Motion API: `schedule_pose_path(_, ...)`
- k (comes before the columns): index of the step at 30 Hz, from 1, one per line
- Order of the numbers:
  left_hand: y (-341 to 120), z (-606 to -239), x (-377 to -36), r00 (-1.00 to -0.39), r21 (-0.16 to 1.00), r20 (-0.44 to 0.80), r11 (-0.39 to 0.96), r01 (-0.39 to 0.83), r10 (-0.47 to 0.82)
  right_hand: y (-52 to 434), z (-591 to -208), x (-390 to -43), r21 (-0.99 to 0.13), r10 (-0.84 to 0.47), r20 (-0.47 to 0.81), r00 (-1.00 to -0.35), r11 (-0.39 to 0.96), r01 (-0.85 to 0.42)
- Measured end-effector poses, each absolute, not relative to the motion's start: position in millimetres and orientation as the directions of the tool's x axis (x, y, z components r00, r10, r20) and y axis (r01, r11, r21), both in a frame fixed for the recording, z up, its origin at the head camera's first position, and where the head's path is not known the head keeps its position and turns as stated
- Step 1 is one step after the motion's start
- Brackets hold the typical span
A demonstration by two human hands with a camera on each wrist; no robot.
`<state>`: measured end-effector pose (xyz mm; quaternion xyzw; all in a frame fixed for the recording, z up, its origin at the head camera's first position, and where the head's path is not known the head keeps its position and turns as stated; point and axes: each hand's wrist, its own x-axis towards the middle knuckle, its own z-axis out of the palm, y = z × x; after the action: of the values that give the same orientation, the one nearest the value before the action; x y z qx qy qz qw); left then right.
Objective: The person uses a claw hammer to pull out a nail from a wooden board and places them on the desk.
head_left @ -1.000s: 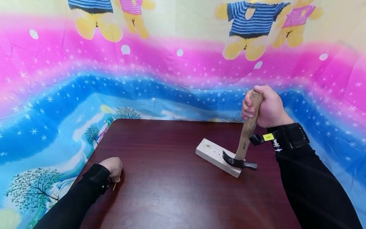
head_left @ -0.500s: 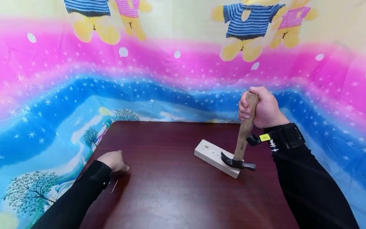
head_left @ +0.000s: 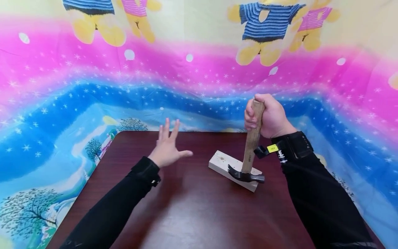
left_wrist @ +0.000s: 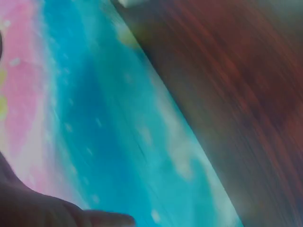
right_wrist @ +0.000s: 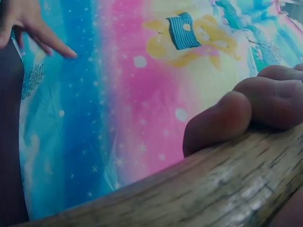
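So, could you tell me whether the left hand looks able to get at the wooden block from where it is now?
Probably yes. The left hand hovers open above the table, and only bare tabletop lies between it and the wooden block. The hammer, in the right hand, rests on the block's nearer end; the far end is uncovered.

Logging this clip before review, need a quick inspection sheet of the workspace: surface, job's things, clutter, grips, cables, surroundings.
Surface: dark red-brown table, glossy.
Job's things: hammer, wooden handle upright, dark head resting on a pale wood block at the table's right side.
Clutter: nothing seen.
Grips: right hand wrapped round the top of the hammer handle; left hand raised above the table, fingers spread, holding nothing.
Cables: nothing seen; black wrist straps on both arms.
Surroundings: bright cartoon bear cloth behind and beside the table.
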<state>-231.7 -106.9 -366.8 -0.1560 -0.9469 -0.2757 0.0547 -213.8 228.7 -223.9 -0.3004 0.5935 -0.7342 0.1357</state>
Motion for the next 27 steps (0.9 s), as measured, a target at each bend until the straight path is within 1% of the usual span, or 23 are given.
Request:
schedule_pose_path(4,-62.9,-362.1,-228.1,-0.893,0.603,0.239,0.662,0.445,0.382,215.6,-225.2,-214.0,-0.953,-0.552,0.281,-0.785,-0.260,-0.158)
schedule_pose_path(7,-34.1,-363.8,-222.5,-0.833,0.664,0.266,0.534,0.524,0.486,204.6,-226.6,-214.0,-0.951,-0.561,0.282,-0.778,-0.269,-0.151)
schedule_pose_path(10,-10.6,-368.4,-217.5,-0.767,0.719,0.297,0.395,0.572,0.569,193.4,-229.0,-214.4,-0.950,-0.574,0.282,-0.769,-0.276,-0.143)
schedule_pose_path(12,1.6,-370.8,-214.1,-0.724,0.782,0.305,0.270,0.561,0.619,186.8,-230.6,-214.4,-0.949,-0.579,0.287,-0.763,-0.281,-0.144)
schedule_pose_path(14,11.0,-373.2,-211.6,-0.679,0.838,0.304,0.151,0.524,0.668,181.8,-231.4,-214.7,-0.946,-0.585,0.292,-0.757,-0.291,-0.140)
schedule_pose_path(16,16.4,-374.5,-208.8,-0.647,0.872,0.290,0.083,0.482,0.705,178.7,-231.1,-214.8,-0.944,-0.586,0.300,-0.753,-0.298,-0.145)
schedule_pose_path(19,19.3,-374.5,-205.8,-0.625,0.891,0.266,0.060,0.450,0.734,177.4,-229.1,-214.9,-0.943,-0.588,0.301,-0.751,-0.301,-0.143)
schedule_pose_path(24,16.5,-371.6,-201.8,-0.631,0.876,0.255,0.102,0.472,0.733,178.5,-224.6,-213.4,-0.947,-0.580,0.281,-0.765,-0.299,-0.122)
schedule_pose_path(27,15.3,-370.2,-200.5,-0.647,0.864,0.260,0.127,0.488,0.716,178.7,-222.8,-211.8,-0.944,-0.573,0.279,-0.771,-0.312,-0.109)
